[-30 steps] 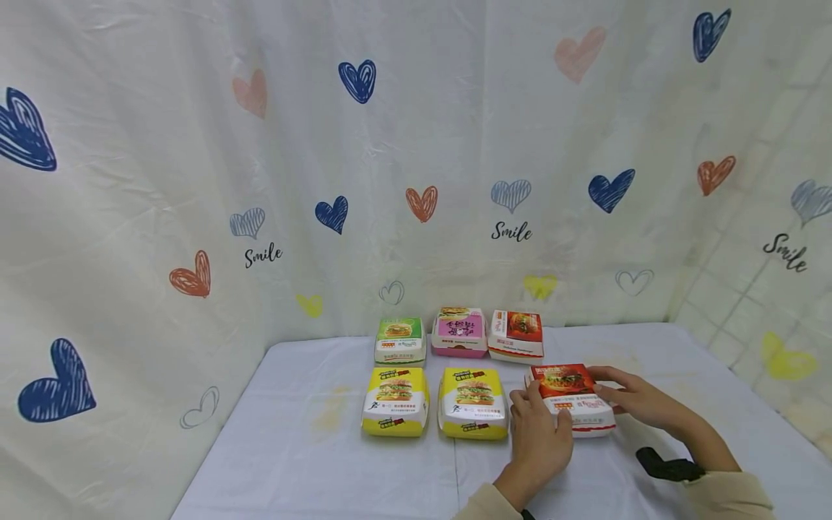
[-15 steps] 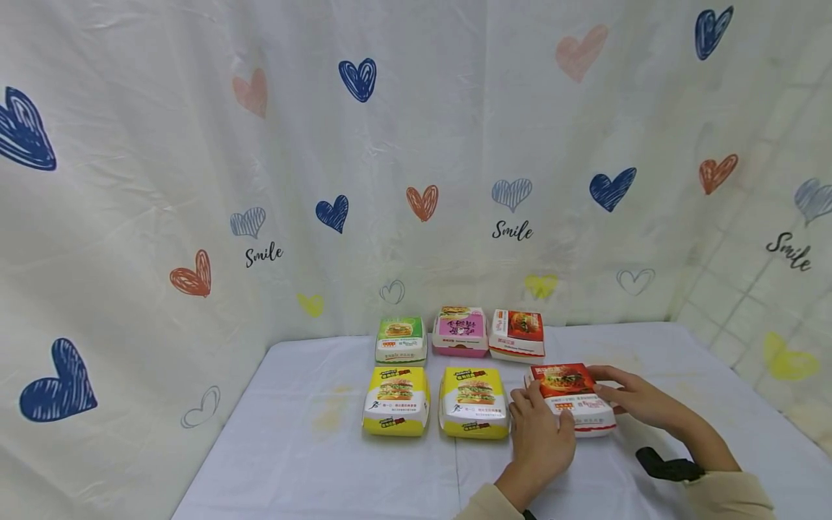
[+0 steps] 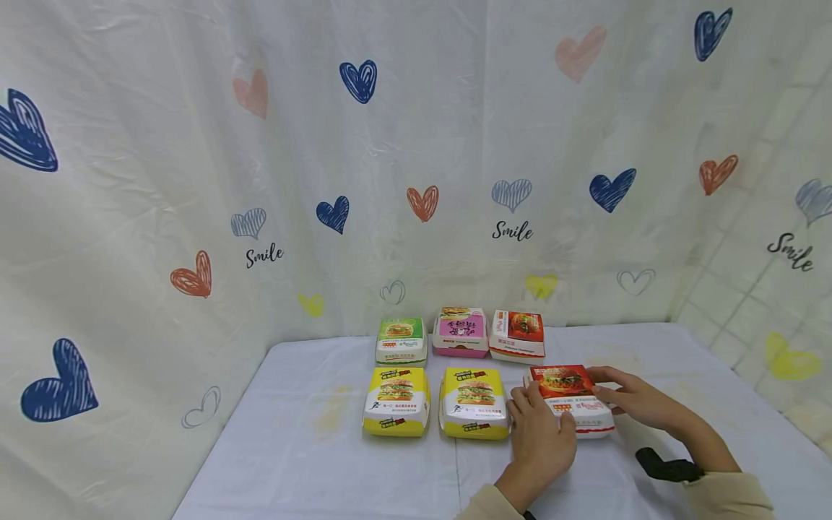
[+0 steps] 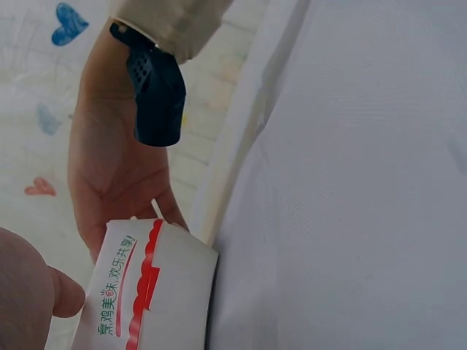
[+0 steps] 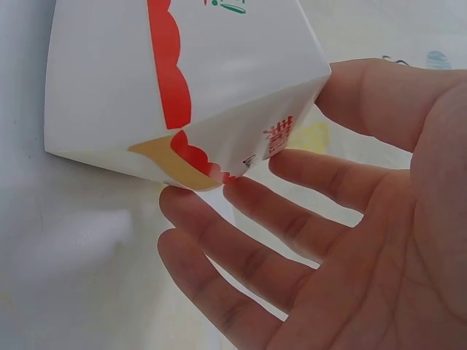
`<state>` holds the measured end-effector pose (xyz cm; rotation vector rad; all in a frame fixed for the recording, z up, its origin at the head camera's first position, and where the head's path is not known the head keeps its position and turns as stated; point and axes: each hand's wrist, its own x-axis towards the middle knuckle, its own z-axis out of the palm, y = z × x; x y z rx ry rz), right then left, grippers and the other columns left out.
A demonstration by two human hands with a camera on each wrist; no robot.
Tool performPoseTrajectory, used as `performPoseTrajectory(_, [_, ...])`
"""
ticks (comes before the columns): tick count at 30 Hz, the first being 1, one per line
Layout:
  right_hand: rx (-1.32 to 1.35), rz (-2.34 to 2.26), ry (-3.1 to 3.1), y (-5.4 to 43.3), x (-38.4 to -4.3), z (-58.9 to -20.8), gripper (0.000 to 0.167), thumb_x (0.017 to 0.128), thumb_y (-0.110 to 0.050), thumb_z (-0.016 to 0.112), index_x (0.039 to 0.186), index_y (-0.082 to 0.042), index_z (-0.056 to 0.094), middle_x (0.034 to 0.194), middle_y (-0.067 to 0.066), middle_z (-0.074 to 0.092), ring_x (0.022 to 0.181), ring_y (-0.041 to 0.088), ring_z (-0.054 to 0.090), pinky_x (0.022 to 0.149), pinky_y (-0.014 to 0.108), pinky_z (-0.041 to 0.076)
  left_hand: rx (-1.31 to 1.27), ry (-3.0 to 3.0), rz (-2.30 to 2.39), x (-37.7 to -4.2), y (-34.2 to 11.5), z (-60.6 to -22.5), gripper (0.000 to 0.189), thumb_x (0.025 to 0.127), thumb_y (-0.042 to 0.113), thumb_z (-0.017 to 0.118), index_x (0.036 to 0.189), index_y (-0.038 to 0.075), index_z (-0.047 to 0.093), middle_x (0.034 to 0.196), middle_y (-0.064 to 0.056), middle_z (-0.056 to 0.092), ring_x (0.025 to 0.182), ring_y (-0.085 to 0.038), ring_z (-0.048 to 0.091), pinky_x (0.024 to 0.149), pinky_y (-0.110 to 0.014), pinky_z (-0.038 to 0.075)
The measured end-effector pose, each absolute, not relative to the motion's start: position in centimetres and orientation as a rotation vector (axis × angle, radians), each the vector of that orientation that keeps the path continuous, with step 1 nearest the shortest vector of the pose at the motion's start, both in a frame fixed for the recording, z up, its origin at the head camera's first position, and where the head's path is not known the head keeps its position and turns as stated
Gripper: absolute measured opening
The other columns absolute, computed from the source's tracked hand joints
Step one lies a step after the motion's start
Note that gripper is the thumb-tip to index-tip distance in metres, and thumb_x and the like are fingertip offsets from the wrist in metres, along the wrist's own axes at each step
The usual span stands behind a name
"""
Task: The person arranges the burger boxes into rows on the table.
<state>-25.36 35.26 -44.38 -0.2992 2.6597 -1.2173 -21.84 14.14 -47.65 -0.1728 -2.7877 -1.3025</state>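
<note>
A red-and-white burger box (image 3: 572, 408) sits on the white-covered table, at the right of the front row. In the head view my left hand (image 3: 541, 437) holds its left side, the thumb at the near edge and the fingers along the side. My right hand (image 3: 640, 406) grips the right side. Up close in the right wrist view, the right thumb touches one corner of the box (image 5: 233, 65) and the fingertips meet its side. The left wrist view has the left thumb (image 4: 67, 295) against the box, with the right hand beyond. The left fingers are mostly hidden there.
Two yellow burger boxes, a left one (image 3: 396, 401) and a middle one (image 3: 474, 403), share the front row. Behind stand a green box (image 3: 400, 341), a pink box (image 3: 460, 332) and another red-and-white box (image 3: 517, 336). A curtain with hearts (image 3: 422, 144) hangs behind.
The red-and-white box in my hands has shifted very slightly; both hands stay on it. The other boxes have not moved.
</note>
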Motion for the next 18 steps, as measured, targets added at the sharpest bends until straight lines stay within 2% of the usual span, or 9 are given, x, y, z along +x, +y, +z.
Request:
performPoseTrajectory(8, [-0.276,-1.197,2.671,35.4,-25.3,-44.2,0.061,0.106,-0.032,0.053,0.15,0.008,0.037,0.153,0.039,0.035,0.12,0.043,0.059,0.087,0.048,0.059,-0.18,-2.81,-1.293,-22.0,14.2,-47.6,0.073,0.093,0.047,0.067,0.152,0.015,0.038,0.141,-0.007,0.038,0.132,-0.022,0.037,0.103,-0.045,0.05])
performPoseTrajectory(18, [-0.329,-1.216,2.735,35.5,-24.9,-43.8,0.057,0.107,-0.028,0.051,0.148,0.011,0.037,0.149,0.041,0.039,0.115,0.04,0.063,0.083,0.045,0.06,-0.278,-2.845,-1.164,-21.5,13.8,-46.2,0.073,0.093,0.051,0.066,0.151,0.018,0.037,0.15,-0.005,0.033,0.138,-0.021,0.035,0.113,-0.044,0.043])
